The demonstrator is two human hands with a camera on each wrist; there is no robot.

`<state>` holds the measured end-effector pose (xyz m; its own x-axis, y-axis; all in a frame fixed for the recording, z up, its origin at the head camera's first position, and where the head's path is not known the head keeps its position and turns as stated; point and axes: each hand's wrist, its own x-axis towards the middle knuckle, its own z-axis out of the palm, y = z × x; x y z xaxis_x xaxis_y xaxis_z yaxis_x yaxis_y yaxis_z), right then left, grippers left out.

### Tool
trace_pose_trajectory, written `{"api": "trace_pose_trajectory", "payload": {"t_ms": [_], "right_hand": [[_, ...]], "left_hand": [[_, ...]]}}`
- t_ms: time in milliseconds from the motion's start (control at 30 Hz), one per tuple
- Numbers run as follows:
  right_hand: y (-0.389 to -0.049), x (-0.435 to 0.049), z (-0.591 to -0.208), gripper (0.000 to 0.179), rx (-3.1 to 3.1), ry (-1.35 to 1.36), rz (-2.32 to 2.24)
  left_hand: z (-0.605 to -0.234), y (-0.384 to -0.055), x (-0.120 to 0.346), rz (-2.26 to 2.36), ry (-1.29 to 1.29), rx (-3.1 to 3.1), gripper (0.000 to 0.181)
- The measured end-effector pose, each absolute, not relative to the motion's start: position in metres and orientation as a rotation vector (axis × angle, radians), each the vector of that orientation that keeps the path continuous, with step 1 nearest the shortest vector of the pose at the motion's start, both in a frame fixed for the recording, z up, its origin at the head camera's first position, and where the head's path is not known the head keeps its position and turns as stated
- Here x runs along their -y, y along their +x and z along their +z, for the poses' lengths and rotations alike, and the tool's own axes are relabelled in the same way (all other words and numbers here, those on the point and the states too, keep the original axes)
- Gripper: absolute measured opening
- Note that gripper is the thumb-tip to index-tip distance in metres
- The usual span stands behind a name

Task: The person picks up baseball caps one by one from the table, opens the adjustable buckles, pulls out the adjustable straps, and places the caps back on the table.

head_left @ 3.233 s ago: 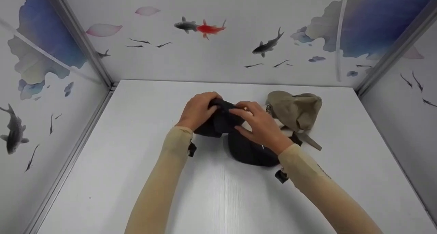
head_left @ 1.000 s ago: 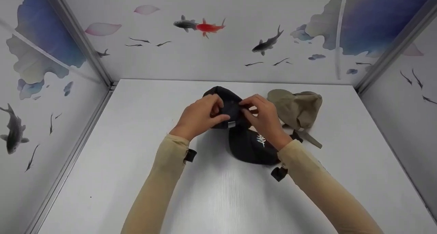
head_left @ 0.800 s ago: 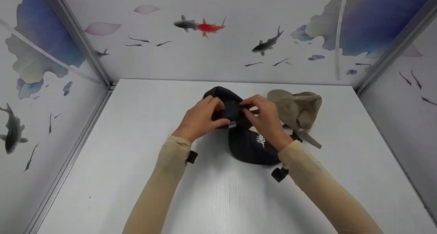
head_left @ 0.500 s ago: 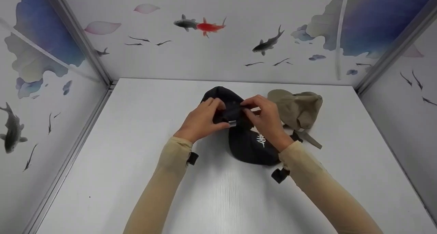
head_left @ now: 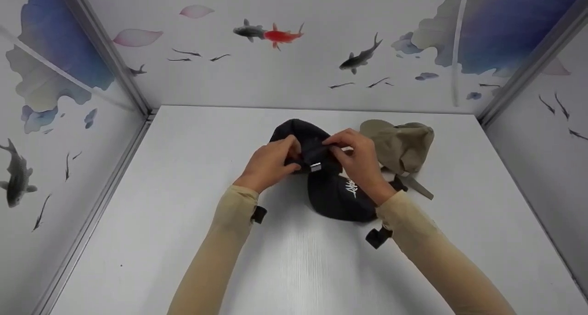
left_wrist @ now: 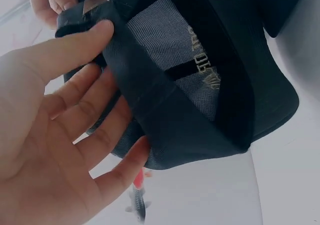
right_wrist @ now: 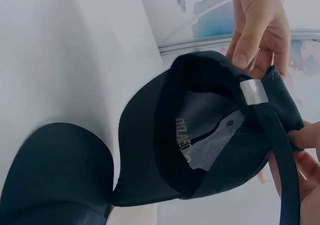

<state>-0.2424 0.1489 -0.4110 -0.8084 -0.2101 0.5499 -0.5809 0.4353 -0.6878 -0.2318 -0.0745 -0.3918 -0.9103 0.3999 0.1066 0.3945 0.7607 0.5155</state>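
Observation:
Both hands hold a dark baseball cap (head_left: pixel 298 129) above the table, its inside turned toward me. My left hand (head_left: pixel 268 163) grips the cap's edge, thumb on the inner band (left_wrist: pixel 145 100) and fingers behind it in the left wrist view. My right hand (head_left: pixel 358 156) pinches the back of the cap by the adjusting strap. A silver buckle (right_wrist: pixel 254 92) sits on the strap (right_wrist: pixel 282 160), whose long end hangs down in the right wrist view. Pale raised stitching (left_wrist: pixel 202 65) shows inside the crown.
A second black cap (head_left: pixel 337 205) with white lettering lies on the white table (head_left: pixel 193 168), partly under my right hand. Behind it to the right lies a khaki cap (head_left: pixel 406 145) with its strap (head_left: pixel 419 188) sticking out. Printed panels (head_left: pixel 294 81) enclose the table's back and sides.
Since the earliest frame the cap has turned to show its inside and buckle. In the last half second my left thumb has slid left off the buckle; the right hand stays almost still.

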Motion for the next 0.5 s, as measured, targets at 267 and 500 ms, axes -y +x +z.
{"api": "trace_pose_trajectory", "payload": {"t_ms": [267,500], "right_hand": [[-0.2399,-0.1502,-0.4093,0.023,2.356,0.708,1.199],[-0.2399,-0.1507,-0.4081,0.027,2.404,0.654,1.254]], "left_hand": [[-0.3894,-0.23,0.0722,0.847,0.672,-2.949,0.016],[-0.3873,-0.2307,0.0723,1.06,0.707,-3.02,0.011]]}}
